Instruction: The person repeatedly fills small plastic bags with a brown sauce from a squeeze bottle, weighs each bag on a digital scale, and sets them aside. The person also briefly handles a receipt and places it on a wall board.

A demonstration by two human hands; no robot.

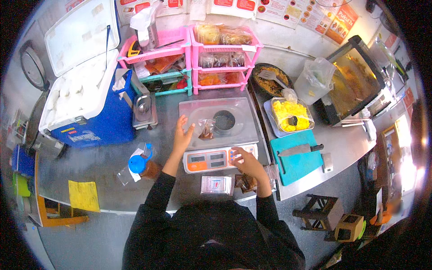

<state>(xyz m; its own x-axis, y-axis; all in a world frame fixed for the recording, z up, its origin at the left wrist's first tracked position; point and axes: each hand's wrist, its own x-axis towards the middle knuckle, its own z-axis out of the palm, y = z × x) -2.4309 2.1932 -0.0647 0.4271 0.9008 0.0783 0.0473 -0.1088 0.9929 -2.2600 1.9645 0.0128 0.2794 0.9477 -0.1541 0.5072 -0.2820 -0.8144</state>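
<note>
My left hand (183,135) is raised with fingers apart, beside the left edge of the metal pan (243,106) of a digital scale. On the pan lie a small clear bag of dark brown sauce (206,130) and a round dark bowl or ring (224,120). Over the button panel of the scale (206,161) is my right hand (246,162), fingers loosely spread; whether it touches the panel cannot be told. Filled sauce bags (245,183) lie under and beside my right wrist. A stack of small clear plastic bags (217,185) sits in front of the scale.
Left: an open blue cooler (98,125), a blue-lidded jar (138,164) and a yellow cloth (84,195). Behind: pink racks (221,70) of bagged food. Right: a teal cutting board (297,168) with a knife (297,150), a container of yellow food (292,115) and a glass display case (354,81).
</note>
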